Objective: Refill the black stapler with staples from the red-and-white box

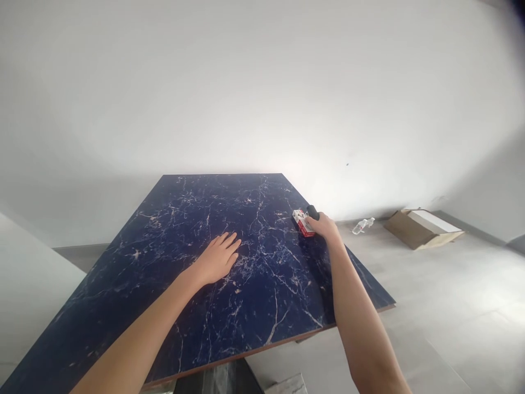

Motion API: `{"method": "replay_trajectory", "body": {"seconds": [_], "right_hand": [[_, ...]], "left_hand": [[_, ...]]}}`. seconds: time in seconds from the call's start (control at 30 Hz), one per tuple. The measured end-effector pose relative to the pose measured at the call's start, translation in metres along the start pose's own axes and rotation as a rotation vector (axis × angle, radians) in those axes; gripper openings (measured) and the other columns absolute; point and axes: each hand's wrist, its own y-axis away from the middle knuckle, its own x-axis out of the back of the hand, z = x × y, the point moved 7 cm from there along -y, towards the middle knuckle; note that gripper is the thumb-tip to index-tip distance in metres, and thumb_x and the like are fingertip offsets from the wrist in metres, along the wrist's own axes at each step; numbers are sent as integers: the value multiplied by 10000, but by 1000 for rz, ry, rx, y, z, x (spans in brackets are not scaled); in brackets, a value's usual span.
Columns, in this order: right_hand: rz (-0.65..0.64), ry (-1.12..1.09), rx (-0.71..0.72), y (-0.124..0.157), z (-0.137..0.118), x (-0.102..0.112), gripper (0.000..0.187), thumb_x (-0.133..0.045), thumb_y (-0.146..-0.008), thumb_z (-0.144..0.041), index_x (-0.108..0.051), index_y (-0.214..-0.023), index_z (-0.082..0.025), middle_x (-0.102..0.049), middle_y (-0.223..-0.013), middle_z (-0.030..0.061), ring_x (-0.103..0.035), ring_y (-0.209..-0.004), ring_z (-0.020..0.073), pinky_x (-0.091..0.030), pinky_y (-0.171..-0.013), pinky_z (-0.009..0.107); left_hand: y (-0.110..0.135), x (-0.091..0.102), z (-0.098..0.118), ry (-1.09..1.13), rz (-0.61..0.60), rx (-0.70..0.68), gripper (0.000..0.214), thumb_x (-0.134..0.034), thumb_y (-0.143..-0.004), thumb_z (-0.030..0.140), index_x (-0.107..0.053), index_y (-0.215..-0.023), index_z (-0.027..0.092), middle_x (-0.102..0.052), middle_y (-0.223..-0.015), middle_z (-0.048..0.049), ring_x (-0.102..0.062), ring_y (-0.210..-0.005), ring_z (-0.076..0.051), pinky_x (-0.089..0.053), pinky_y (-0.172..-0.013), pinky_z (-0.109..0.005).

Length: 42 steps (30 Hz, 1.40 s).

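A large dark blue marbled tile (172,219) lies flat in front of me, raised off the floor. My left hand (216,256) rests flat on its middle with the fingers stretched out and together. My right hand (325,225) is at the tile's right edge, closed around a small red and white tool with a black knob (304,221) that sits on the tile surface. What kind of tool it is I cannot make out.
A white wall rises behind the tile. On the grey floor at the right lie a clear plastic bottle (363,225) and an open cardboard box with a pale tile (422,227). Dark supports (221,380) show under the tile's near edge.
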Motion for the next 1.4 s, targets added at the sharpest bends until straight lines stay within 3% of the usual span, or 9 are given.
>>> {"method": "replay_trajectory", "body": {"seconds": [0.17, 0.3, 0.37, 0.47, 0.53, 0.67, 0.9, 1.17, 1.4], "right_hand": [[81, -2, -1, 6, -6, 1, 603, -517, -890, -454, -528, -1368, -87, -644, -1242, 230, -613, -1146, 370, -484, -945, 461], [421, -94, 345, 45, -58, 17, 591, -410, -963, -392, -478, -1433, -41, -543, -1390, 257, -476, -1316, 375, -350, -1119, 534], [327, -126, 541, 73, -93, -2, 525, -449, -957, -399, -539, -1403, -137, -588, -1389, 145, -517, -1298, 284, -406, -1115, 426], [-105, -191, 1073, 138, -153, -53, 496, -519, -937, -311, -546, -1419, -202, -604, -1391, 96, -553, -1282, 237, -432, -1106, 411], [-218, -226, 1264, 171, -171, -74, 521, -556, -895, -231, -552, -1415, -203, -604, -1391, 87, -554, -1277, 224, -429, -1115, 400], [-240, -232, 1269, 182, -176, -89, 507, -583, -901, -227, -559, -1407, -200, -612, -1375, 100, -571, -1245, 246, -453, -1089, 431], [-239, -216, 1259, 171, -168, -80, 428, -577, -930, -257, -600, -1353, -192, -669, -1280, 90, -599, -1181, 253, -492, -1022, 414], [-230, -230, 1256, 171, -170, -83, 331, -551, -950, -222, -645, -1266, -200, -710, -1182, 72, -653, -1066, 221, -498, -960, 357], [-360, -328, 1106, 159, -165, -79, 263, -602, -952, -322, -708, -1176, -234, -752, -1061, 38, -711, -907, 181, -527, -836, 278]], "left_hand": [[0, 4, 3, 24, 44, -11, 559, -267, -1068, 489, -452, -1537, 248, -298, -1641, -63, -222, -1531, -343, -247, -1216, -604], [-1, 14, 20, 54, 77, -56, 513, -304, -1067, 449, -506, -1496, 255, -404, -1595, -55, -326, -1491, -314, -278, -1209, -590], [-1, 19, 28, 65, 111, -77, 502, -310, -1068, 438, -501, -1494, 255, -440, -1573, -53, -377, -1462, -293, -306, -1202, -566], [-1, 25, 34, 75, 169, -100, 488, -335, -1064, 411, -489, -1494, 239, -482, -1539, -71, -438, -1417, -281, -354, -1180, -534], [-1, 26, 33, 80, 179, -115, 459, -356, -1057, 368, -517, -1463, 226, -538, -1485, -83, -486, -1373, -279, -386, -1158, -516], [-2, 22, 28, 77, 140, -121, 429, -354, -1049, 318, -560, -1416, 235, -597, -1416, -79, -541, -1311, -284, -424, -1117, -519], [-4, 23, 34, 58, 170, -134, 430, -364, -1048, 309, -558, -1427, 249, -615, -1408, -46, -550, -1303, -268, -426, -1111, -510], [-5, 29, 33, 48, 246, -132, 342, -409, -1020, 248, -698, -1202, 231, -728, -1189, -50, -643, -1111, -258, -483, -980, -459], [-2, 43, 35, 3, 315, -134, 302, -447, -1028, 280, -743, -1057, 227, -752, -1062, -43, -651, -932, -226, -470, -848, -411]]}}
